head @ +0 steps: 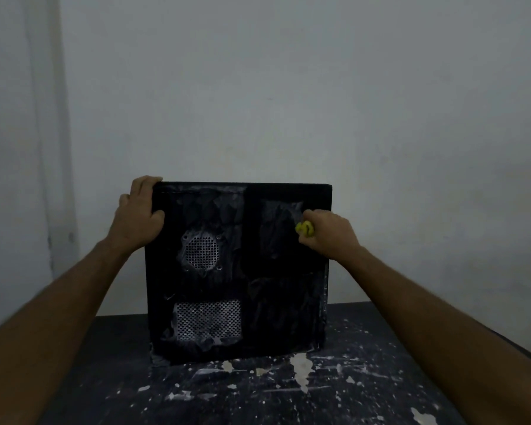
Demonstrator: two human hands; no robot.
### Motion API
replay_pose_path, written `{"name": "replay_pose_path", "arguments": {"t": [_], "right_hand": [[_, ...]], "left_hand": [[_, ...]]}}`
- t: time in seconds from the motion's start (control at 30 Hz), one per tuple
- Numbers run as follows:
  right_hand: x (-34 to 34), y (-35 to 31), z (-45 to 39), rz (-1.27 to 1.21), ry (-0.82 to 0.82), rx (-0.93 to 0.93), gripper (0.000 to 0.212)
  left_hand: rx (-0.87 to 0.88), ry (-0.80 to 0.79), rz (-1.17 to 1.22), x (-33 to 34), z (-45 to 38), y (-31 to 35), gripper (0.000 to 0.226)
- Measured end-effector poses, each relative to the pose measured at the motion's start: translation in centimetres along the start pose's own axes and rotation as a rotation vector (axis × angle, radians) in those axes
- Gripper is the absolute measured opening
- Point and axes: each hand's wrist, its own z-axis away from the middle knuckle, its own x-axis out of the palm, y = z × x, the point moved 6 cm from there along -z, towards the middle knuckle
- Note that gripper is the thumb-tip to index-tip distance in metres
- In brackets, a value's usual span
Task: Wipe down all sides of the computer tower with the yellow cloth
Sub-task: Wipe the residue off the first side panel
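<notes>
Paint-flecked dark surface [288, 394] carries upright black metal computer tower [239, 271]. Left hand [140, 210] clamps top-left corner, likely steadying case. Right hand [328, 233] bunches small yellow cloth [304, 229] against upper-right panel, grip curled tight for pressure.

Two bare arms come in from the near side, one on the left and one on the right. No sleeves cover them as far as can be seen. The left hand [141, 210] and the right hand [328, 234] are bare too, with no gloves. No rings, watch or bands show on the fingers or wrists. The picture is dim, so small marks cannot be seen.
</notes>
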Motion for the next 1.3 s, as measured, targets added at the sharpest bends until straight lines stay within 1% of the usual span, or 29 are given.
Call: {"name": "replay_pose_path", "arguments": {"t": [0.03, 0.1, 0.13, 0.17, 0.23, 0.27, 0.33, 0.37, 0.4, 0.47, 0.5, 0.53, 0.6, 0.63, 0.67, 0.73, 0.77, 0.8, 0.83, 0.87, 0.9, 0.97, 1.0, 1.03, 1.13, 1.17, 1.23, 1.27, 1.3], "right_hand": [[-0.3, 0.1, -0.2, 0.011, -0.003, 0.035, 0.026], [-1.4, 0.7, -0.8, -0.033, 0.091, 0.127, 0.028], [-1.8, 0.6, -1.0, -0.056, 0.137, 0.135, 0.028], [-1.8, 0.2, -1.0, -0.056, 0.14, 0.103, 0.027], [-1.3, -0.4, -1.2, -0.022, 0.05, 0.036, 0.027], [-1.6, -0.2, -1.3, -0.013, 0.025, 0.059, 0.027], [-2.8, 0.6, -1.9, -0.05, 0.113, 0.165, 0.027], [-3.3, 0.8, -2.2, -0.083, 0.174, 0.188, 0.025], [-3.4, 0.5, -2.5, -0.103, 0.19, 0.163, 0.023], [-2.8, -0.7, -2.7, -0.07, 0.098, 0.068, 0.022], [-2.6, -0.8, -2.6, -0.051, 0.05, 0.063, 0.023], [-2.8, -0.7, -2.7, -0.048, 0.051, 0.089, 0.024], [-3.5, 0.0, -3.0, -0.074, 0.148, 0.143, 0.024], [-3.5, -0.1, -3.0, -0.087, 0.179, 0.137, 0.024], [-3.3, -0.6, -3.0, -0.087, 0.168, 0.103, 0.023], [-2.4, -1.1, -2.8, -0.053, 0.041, 0.036, 0.023], [-2.3, -0.9, -2.7, -0.032, 0.001, 0.045, 0.024], [-2.5, -0.4, -2.7, -0.023, 0.019, 0.076, 0.025], [-2.9, 0.1, -2.6, -0.031, 0.079, 0.109, 0.025], [-3.2, 0.4, -2.5, -0.043, 0.142, 0.12, 0.025], [-3.0, 0.2, -2.3, -0.047, 0.159, 0.091, 0.024], [-1.8, -0.6, -1.9, -0.014, 0.035, -0.011, 0.024], [-1.3, -0.6, -1.8, 0.009, -0.037, -0.022, 0.025], [-1.4, -0.3, -1.7, 0.023, -0.05, 0.0, 0.025], [-2.3, 0.3, -1.9, -0.026, 0.139, 0.052, 0.024], [-2.2, -0.2, -1.8, -0.034, 0.143, 0.023, 0.024], [-0.8, -0.9, -1.6, 0.001, 0.011, -0.038, 0.024], [-0.5, -0.8, -1.3, 0.023, -0.045, -0.03, 0.024], [-0.5, -0.5, -1.2, 0.027, -0.037, -0.004, 0.025]], "left_hand": [[0.0, -0.001, 0.001, 0.0, 0.0, 0.0, 0.075], [-0.001, 0.001, 0.003, 0.0, 0.0, -0.1, 0.075], [0.0, 0.003, 0.003, 0.0, 0.0, -0.1, 0.075], [0.001, 0.004, 0.003, 0.0, 0.0, -0.1, 0.075], [0.004, 0.01, 0.002, 0.0, 0.0, 0.0, 0.074], [0.006, 0.012, 0.003, 0.0, 0.0, 0.0, 0.074], [0.004, 0.013, 0.009, -0.1, 0.1, 0.1, 0.074], [0.002, 0.013, 0.011, 0.0, 0.2, 0.1, 0.074], [0.004, 0.013, 0.013, 0.0, 0.2, 0.1, 0.074], [0.01, 0.011, 0.015, 0.0, 0.1, 0.1, 0.074], [0.013, 0.009, 0.013, -0.1, 0.1, 0.1, 0.075], [0.011, 0.008, 0.013, -0.1, 0.2, 0.2, 0.075], [-0.008, 0.006, 0.013, -0.1, 0.2, 0.2, 0.075], [-0.015, 0.004, 0.009, -0.1, 0.2, 0.2, 0.075], [-0.013, 0.001, 0.007, -0.1, 0.2, 0.1, 0.075], [-0.003, -0.008, 0.003, 0.0, 0.1, 0.0, 0.076], [-0.002, -0.013, 0.002, 0.1, 0.1, -0.1, 0.076], [-0.003, -0.013, 0.004, 0.1, 0.1, -0.2, 0.075], [-0.007, -0.011, 0.007, 0.1, 0.1, -0.2, 0.075], [-0.008, -0.006, 0.007, 0.0, 0.1, -0.2, 0.075], [-0.006, -0.001, 0.004, 0.1, 0.1, -0.1, 0.075], [0.003, 0.004, 0.001, 0.0, 0.1, 0.0, 0.075], [0.006, 0.006, -0.001, -0.1, 0.1, 0.1, 0.075], [0.005, 0.007, -0.001, -0.1, 0.1, 0.2, 0.075], [-0.004, 0.013, 0.001, 0.0, 0.1, 0.2, 0.075], [-0.001, 0.012, 0.002, 0.0, 0.1, 0.1, 0.075], [0.003, 0.005, 0.0, 0.0, 0.0, 0.0, 0.074], [0.005, 0.001, -0.002, 0.0, 0.1, 0.0, 0.074], [0.005, 0.0, -0.003, 0.0, 0.1, 0.1, 0.075]]}}
